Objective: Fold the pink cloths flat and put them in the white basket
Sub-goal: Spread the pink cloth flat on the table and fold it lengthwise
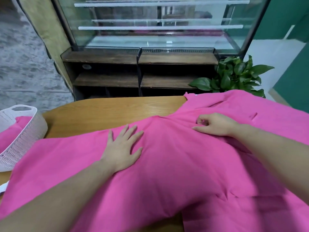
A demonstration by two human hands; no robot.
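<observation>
Spreading across most of the wooden tabletop [107, 109] — a large pink cloth [175, 173], rumpled, draping over the near edge and running out of view to the right of the tabletop's middle. Standing beyond the tabletop's far edge: a dark wood-and-glass display case [142, 47], with a leafy green plant [234, 76] showing beside the tabletop's far right corner. Sitting at the tabletop's left end, a white basket [25, 134] with a perforated wall and a handle cut-out, holding another pink cloth [10, 131] already inside, partly hidden by the rim. Pressing flat on the large cloth, left of the tabletop's middle — the left hand [122, 146], fingers straight and spread, palm down, gripping nothing. Lying to the right of the tabletop's middle, the right hand [215, 124], fingers curling inward and pinching a small ridge of the same cloth between thumb and fingertips.
</observation>
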